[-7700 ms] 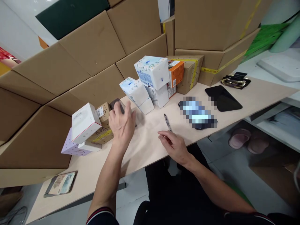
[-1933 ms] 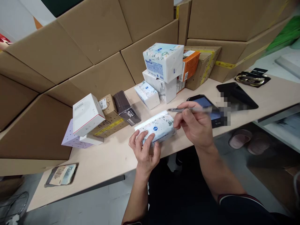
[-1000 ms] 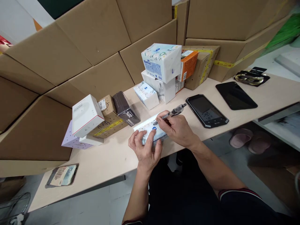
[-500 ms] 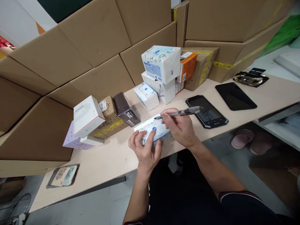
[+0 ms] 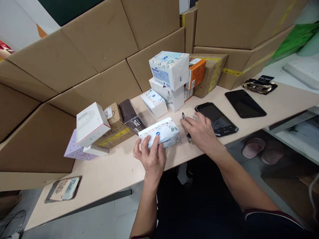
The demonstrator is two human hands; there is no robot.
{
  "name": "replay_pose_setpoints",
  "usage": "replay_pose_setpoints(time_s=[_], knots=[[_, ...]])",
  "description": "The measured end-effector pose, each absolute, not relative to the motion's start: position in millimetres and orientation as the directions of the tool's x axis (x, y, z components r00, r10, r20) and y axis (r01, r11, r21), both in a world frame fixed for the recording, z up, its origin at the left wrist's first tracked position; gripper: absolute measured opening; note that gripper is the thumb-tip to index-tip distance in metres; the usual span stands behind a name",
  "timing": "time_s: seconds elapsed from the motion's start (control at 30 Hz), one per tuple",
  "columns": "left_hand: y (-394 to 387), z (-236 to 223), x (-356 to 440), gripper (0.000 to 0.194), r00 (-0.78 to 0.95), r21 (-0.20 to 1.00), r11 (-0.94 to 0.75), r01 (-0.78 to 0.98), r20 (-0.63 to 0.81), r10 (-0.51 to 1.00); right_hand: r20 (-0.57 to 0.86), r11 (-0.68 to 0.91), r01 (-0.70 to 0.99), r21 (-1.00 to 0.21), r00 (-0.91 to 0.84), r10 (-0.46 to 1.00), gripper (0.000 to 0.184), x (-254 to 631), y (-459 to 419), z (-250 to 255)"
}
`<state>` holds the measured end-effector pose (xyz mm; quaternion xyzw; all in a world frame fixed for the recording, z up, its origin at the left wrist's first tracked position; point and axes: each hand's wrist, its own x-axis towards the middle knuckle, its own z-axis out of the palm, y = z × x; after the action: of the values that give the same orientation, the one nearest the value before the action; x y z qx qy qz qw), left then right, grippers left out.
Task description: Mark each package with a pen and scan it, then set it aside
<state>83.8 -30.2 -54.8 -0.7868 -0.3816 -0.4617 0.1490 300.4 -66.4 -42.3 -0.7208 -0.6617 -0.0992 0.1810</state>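
Note:
My left hand [image 5: 150,156] is closed on the near end of a flowered tissue pack [image 5: 163,132] that lies on the pale wooden table [image 5: 104,172]. My right hand [image 5: 200,131] rests flat on the table to the right of the pack, with its fingers spread. A pen [image 5: 185,127] lies on the table along the thumb side of that hand and touches it. The fingertips reach the edge of a dark handheld device [image 5: 216,119].
Stacked tissue packs [image 5: 169,69], an orange box [image 5: 196,71] and a taped carton [image 5: 211,71] stand behind. At left are a white box [image 5: 91,123], a lilac box [image 5: 73,152] and a dark brown box [image 5: 131,114]. A black phone [image 5: 245,103] lies at right. Large cartons wall the back.
My right hand held the pen over the tissue pack; it has since moved right and lowered flat, and the pen now lies on the table. My left hand stays on the pack.

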Motion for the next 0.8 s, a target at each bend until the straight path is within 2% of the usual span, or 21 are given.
replay_pose_setpoints(time_s=[0.2, 0.3, 0.4, 0.5, 0.6, 0.7, 0.8], knots=[[-33, -53, 81, 0.034, 0.308, 0.117, -0.694, 0.710, 0.835, 0.455, 0.338, -0.070, 0.993, -0.090, 0.096, 0.936, 0.043, 294, -60, -48], [-35, -52, 80, 0.038, 0.336, 0.079, -0.716, 0.693, 0.844, 0.419, 0.421, -0.065, 0.992, -0.110, 0.106, 0.901, 0.045, 297, -66, -52], [-40, -51, 75, 0.039, 0.342, 0.034, -0.748, 0.662, 0.874, 0.343, 0.546, -0.171, 0.969, -0.178, 0.242, 0.802, 0.044, 307, -81, -54], [-46, -54, 69, 0.039, 0.299, 0.009, -0.783, 0.622, 0.922, 0.247, 0.564, -0.370, 0.892, -0.260, 0.451, 0.692, 0.064, 320, -99, -59], [-52, -58, 66, 0.040, 0.316, 0.005, -0.848, 0.531, 0.927, 0.203, 0.475, -0.472, 0.824, -0.314, 0.567, 0.673, 0.084, 330, -107, -68], [-58, -60, 72, 0.043, 0.371, 0.084, -0.903, 0.422, 0.892, 0.257, 0.415, -0.506, 0.787, -0.353, 0.617, 0.669, 0.080, 334, -105, -76], [-64, -62, 82, 0.040, 0.407, 0.264, -0.901, 0.345, 0.823, 0.397, 0.421, -0.518, 0.764, -0.384, 0.645, 0.638, 0.071, 336, -99, -82]])
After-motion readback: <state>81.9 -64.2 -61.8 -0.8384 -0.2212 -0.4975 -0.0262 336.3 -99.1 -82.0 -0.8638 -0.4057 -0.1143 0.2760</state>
